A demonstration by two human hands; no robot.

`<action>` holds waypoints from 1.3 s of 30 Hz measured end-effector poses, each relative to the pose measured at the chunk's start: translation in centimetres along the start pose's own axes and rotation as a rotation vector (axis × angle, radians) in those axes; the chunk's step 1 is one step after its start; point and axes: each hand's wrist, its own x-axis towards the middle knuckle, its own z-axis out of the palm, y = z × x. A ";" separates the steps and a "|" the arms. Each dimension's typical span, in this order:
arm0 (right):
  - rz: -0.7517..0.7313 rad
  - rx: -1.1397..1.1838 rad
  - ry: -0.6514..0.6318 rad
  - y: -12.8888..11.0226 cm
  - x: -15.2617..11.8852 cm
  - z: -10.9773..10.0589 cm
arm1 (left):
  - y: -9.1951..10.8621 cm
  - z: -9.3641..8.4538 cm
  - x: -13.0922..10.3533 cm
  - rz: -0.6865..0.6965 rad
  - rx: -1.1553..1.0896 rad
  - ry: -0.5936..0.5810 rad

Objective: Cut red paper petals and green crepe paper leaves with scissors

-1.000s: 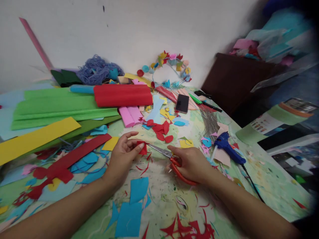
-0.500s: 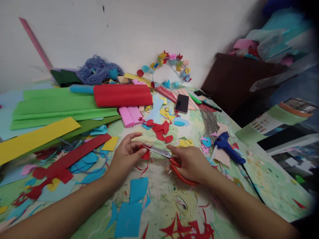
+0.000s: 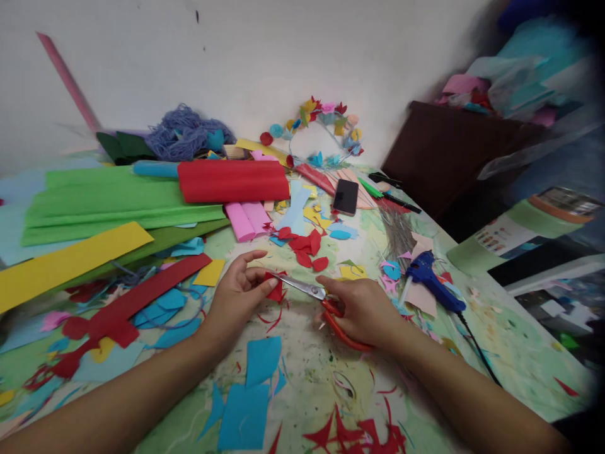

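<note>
Scissors (image 3: 314,291) gripped by the handles in the right hand (image 3: 366,309), blades stretching across the gap to the left hand (image 3: 239,291). Blue papers (image 3: 243,416) nearer the body than either hand. Red piece (image 3: 275,289) pinched by the left thumb and fingers, at the blade tips. Thin red trimmings (image 3: 276,320) just below.

Soft, rather dim light spreads evenly over the surface (image 3: 515,359), casting faint shadows. The scissors (image 3: 302,287) carry a pale sheen along the blades and look fairly sharp. Past the surface's right edge, the green container (image 3: 491,239) appears stretched and blurred, and the view's upper-right corner sinks into black.
</note>
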 end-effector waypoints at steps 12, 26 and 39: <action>0.016 -0.006 0.022 -0.1 0.0 0.1 | 0.0 0.0 -0.1 0.028 -0.015 0.013; 0.030 -0.019 -0.001 -0.3 0.1 -0.1 | 0.2 0.0 -0.2 0.017 -0.030 0.047; -0.004 -0.026 0.009 -0.2 0.0 0.0 | 0.2 0.0 -0.3 -0.008 0.038 0.009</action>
